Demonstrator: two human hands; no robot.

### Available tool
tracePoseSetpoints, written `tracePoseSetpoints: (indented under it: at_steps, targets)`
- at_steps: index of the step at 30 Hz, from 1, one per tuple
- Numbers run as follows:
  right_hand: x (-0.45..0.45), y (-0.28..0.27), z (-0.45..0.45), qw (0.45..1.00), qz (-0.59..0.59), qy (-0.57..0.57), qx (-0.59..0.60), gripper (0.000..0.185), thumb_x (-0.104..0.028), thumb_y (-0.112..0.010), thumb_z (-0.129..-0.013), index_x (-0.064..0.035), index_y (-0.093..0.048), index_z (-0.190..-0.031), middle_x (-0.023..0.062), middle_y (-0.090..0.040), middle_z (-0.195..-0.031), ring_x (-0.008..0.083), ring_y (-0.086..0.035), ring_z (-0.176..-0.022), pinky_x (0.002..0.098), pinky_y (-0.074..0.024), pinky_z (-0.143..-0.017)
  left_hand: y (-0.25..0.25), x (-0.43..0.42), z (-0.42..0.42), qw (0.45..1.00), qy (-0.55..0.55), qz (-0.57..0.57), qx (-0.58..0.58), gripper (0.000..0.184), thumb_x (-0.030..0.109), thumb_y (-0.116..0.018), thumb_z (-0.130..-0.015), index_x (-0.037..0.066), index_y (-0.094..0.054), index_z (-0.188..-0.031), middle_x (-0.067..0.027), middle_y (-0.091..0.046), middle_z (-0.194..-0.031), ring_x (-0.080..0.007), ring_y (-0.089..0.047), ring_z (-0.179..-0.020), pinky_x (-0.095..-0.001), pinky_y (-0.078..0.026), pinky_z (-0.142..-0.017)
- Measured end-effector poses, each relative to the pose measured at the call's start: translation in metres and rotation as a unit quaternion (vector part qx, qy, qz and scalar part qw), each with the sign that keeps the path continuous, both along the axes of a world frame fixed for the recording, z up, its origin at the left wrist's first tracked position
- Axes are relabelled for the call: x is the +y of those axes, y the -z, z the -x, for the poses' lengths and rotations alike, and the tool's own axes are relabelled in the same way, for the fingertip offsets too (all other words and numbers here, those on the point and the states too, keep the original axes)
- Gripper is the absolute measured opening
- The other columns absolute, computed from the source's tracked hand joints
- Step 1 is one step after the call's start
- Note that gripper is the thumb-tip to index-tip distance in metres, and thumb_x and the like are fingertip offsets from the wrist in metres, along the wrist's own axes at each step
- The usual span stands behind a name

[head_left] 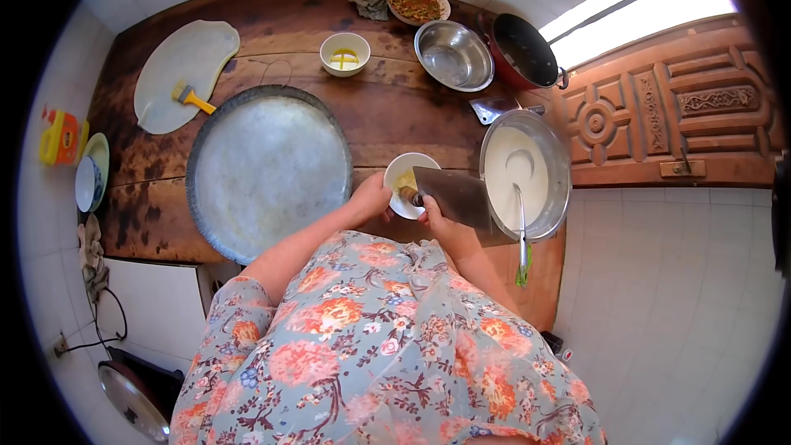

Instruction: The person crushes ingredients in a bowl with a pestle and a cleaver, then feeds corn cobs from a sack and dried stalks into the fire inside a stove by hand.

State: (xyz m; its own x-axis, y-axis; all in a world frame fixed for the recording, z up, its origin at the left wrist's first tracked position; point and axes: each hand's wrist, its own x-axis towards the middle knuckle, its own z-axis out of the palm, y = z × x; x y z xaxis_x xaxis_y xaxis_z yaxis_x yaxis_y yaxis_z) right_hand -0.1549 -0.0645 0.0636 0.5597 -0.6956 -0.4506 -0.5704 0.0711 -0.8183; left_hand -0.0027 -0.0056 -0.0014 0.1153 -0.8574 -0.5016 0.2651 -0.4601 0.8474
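On the brown wooden table point(379, 115), a flat, pale, irregular sheet point(169, 58) is set behind and left of a large, round, grey metal tray point(272, 173). To the tray's right, a round white bowl of yellow mash point(402, 159) is placed, followed by a round silver metal basin of white liquid point(555, 161); a silver metal ladle point(522, 227) is rested inside it.

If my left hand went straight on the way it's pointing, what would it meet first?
Most likely the small round white bowl with yellowish contents. Your left hand looks right against its side, though exact contact is hard to judge.
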Motion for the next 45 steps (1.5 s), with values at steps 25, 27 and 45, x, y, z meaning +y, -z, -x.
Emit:
tracePoseSetpoints:
  at_steps: [25, 27, 45]
  targets:
    - [-0.001, 0.016, -0.003, 0.992, 0.06, -0.007, -0.115, 0.023, -0.02, -0.047, -0.084, 0.0015, -0.052, -0.092, 0.0066, -0.057, -0.072, 0.0102, -0.052, -0.056, 0.0231, -0.0434, -0.054, -0.004, 0.0, 0.001, 1.0, 0.002, -0.005, -0.025, 0.031, 0.0, -0.03, -0.072, -0.004, -0.045, -0.098, -0.013, -0.055, -0.07, -0.0174, -0.053, -0.047, -0.0282, -0.046, -0.038]
    - [-0.002, 0.021, -0.001, 0.991, 0.045, 0.034, -0.118, 0.025, -0.021, -0.046, -0.084, 0.0016, -0.052, -0.093, 0.0062, -0.057, -0.071, 0.0101, -0.053, -0.058, 0.0231, -0.0433, -0.055, -0.005, 0.002, 0.0, 0.999, -0.013, -0.019, -0.024, 0.031, 0.0, -0.03, -0.072, -0.004, -0.046, -0.098, -0.013, -0.055, -0.07, -0.0174, -0.053, -0.047, -0.0283, -0.046, -0.038]
    - [-0.002, 0.017, -0.001, 0.992, 0.06, 0.0, -0.114, 0.02, -0.018, -0.047, -0.084, 0.0007, -0.054, -0.087, 0.0034, -0.055, -0.065, 0.0094, -0.053, -0.058, 0.023, -0.0431, -0.051, 0.001, 0.002, 0.002, 1.0, -0.001, 0.005, -0.018, 0.031, 0.002, -0.031, -0.073, -0.003, -0.046, -0.099, -0.0123, -0.055, -0.07, -0.0171, -0.053, -0.047, -0.0279, -0.046, -0.038]
